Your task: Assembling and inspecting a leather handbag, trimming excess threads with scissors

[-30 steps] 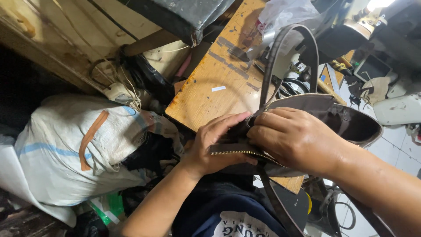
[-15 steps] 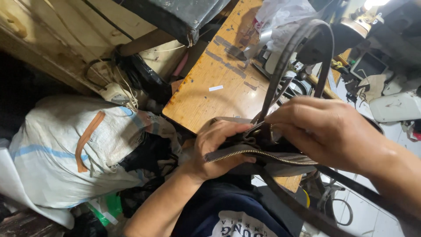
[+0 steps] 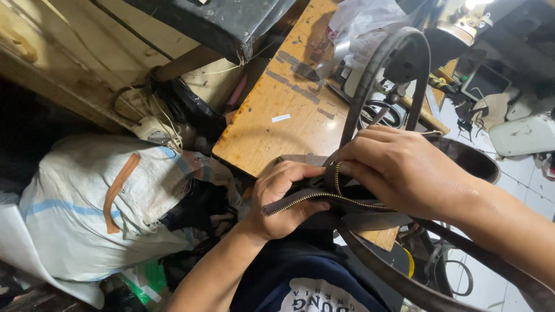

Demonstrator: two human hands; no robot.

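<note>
Bright light from upper right, deep shadows left, edges slightly distorted.

— Below, on the left?
— Bulging white woven sack [image 3: 87, 214] with a pale blue stripe and an orange strap, lying beside dark cloth scraps [image 3: 193, 208]. Green plastic wrapper [image 3: 141, 280] just under the sack.
— Higher up?
— Worn wooden tabletop [image 3: 277, 115], scuffed, carrying a small white label. Overhead, a heavy black metal block [image 3: 219, 23] on pale wooden planks [image 3: 63, 52]. Tangled cream cord [image 3: 153, 124] next to a crumpled black bag [image 3: 191, 110].
— Far end?
— Crumpled clear plastic bag [image 3: 364, 23], black-handled scissors [image 3: 378, 112], a lamp [image 3: 462, 26]. White tiled floor [image 3: 537, 196] off to the right.
</note>
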